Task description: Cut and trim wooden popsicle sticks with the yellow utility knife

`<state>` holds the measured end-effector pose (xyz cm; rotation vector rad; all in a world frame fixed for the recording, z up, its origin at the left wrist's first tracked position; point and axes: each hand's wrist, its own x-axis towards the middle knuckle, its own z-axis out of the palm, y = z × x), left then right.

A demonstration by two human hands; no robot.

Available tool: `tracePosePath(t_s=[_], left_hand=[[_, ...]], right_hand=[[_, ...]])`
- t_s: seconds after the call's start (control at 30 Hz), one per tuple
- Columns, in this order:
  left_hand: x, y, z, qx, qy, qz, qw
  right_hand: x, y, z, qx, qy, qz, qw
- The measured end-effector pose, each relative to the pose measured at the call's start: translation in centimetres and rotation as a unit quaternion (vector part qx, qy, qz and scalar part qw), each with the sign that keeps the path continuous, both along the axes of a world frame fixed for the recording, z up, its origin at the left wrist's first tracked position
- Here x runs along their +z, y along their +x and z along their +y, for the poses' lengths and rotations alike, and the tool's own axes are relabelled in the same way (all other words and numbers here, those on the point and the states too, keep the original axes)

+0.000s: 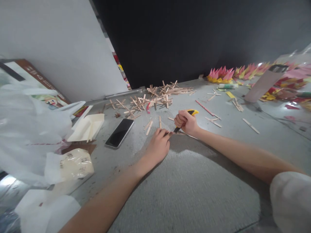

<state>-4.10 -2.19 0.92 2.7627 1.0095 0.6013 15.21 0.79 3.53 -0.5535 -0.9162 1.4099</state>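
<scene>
A yellow and black utility knife (193, 112) is gripped in my right hand (186, 122), its tip end pointing down at the work surface. Under that tip lies a wooden craft stick (179, 133), partly covered by my fingers. My left hand (159, 145) presses on the stick's left end, fingers bent and closed together over it. The two hands are close, almost touching. Just beyond them several loose craft sticks (149, 128) lie on the grey surface. Whether the blade is cutting into the wood is too small to tell.
A phone (120, 133) lies left of my hands. Behind it spreads a pile of crossed craft sticks (167, 94). Pink and yellow paper flowers (221, 75) and a pink bottle (265, 84) stand at the right back. Plastic bags (29, 129) and a paper tray (84, 131) fill the left side.
</scene>
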Motion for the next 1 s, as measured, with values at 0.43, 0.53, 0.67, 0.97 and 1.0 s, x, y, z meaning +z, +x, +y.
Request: tracePosePath(t_s=[0.43,0.53,0.67,0.97,1.0], left_hand=[[-0.08,0.02,0.0,0.005,-0.009,-0.007,1.0],[-0.2,-0.03,0.08,0.003,-0.007,-0.008,1.0],[-0.29,-0.04,0.12,0.0,-0.007,-0.009,1.0],[-0.05,0.0,0.03,0.001,-0.008,-0.011,1.0],[-0.05,0.02,0.04,0.002,-0.007,-0.01,1.0]], right_hand=[[0.15,-0.03,0.03,0.002,0.001,-0.012,1.0],[0.16,-0.07,0.04,0.001,-0.001,-0.016,1.0],[0.19,-0.05,-0.01,0.003,-0.002,-0.018,1.0],[0.07,-0.11,-0.19,0.001,0.004,-0.023,1.0],[0.04,-0.13,-0.14,0.0,0.005,-0.024,1.0]])
